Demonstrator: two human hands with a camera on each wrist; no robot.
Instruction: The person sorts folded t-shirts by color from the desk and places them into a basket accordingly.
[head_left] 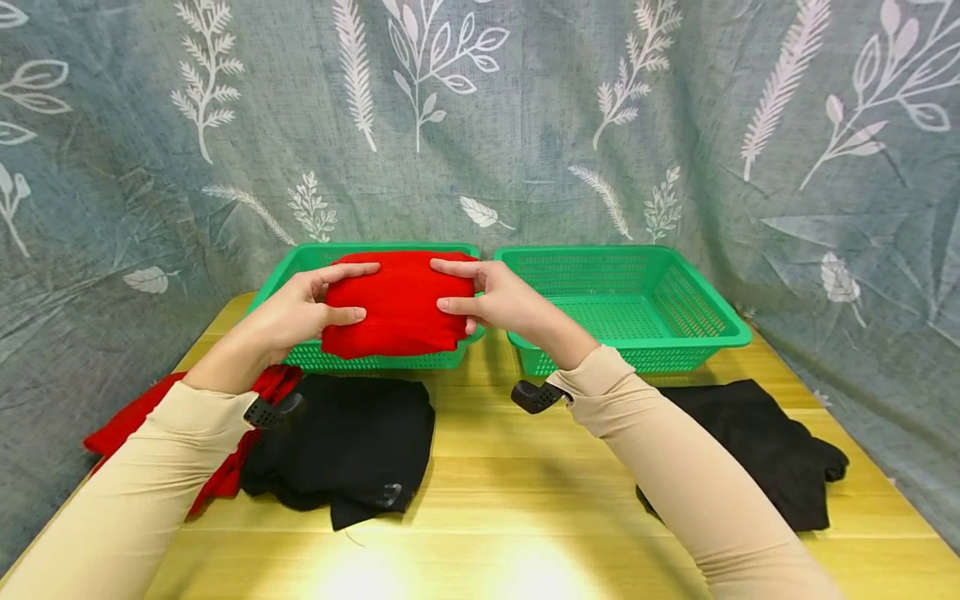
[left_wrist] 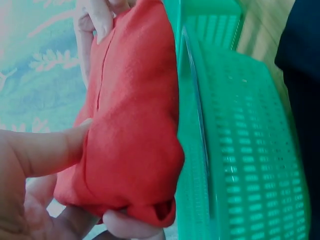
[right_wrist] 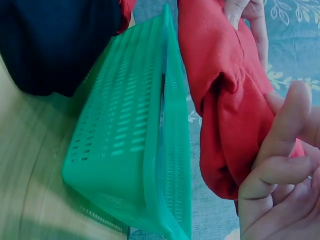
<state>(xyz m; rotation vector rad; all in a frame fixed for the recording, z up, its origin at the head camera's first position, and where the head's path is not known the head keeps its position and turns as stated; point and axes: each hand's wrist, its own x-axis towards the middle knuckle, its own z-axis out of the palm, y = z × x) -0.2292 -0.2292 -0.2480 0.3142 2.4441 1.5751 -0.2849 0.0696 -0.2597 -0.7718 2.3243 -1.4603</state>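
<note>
A folded red cloth (head_left: pixel 397 304), seemingly a garment, is held up between both hands over the left green basket (head_left: pixel 300 354). My left hand (head_left: pixel 296 312) grips its left end, thumb on the near face and fingers around the edge. At the opposite end my right hand (head_left: pixel 498 304) pinches the cloth in the same way. In the left wrist view the red bundle (left_wrist: pixel 132 110) looks thick, with layers tucked together. Its folded end (right_wrist: pixel 225 135) shows an open fold in the right wrist view. The cloth hides much of the basket's inside.
A second green basket (head_left: pixel 622 321) stands to the right with its bare bottom showing. Black cloth (head_left: pixel 345 442) lies before the left basket, beside more red cloth (head_left: pixel 142 412). Another black cloth (head_left: pixel 750 450) lies at the right, partly behind my forearm. A patterned curtain (head_left: pixel 525 125) hangs behind.
</note>
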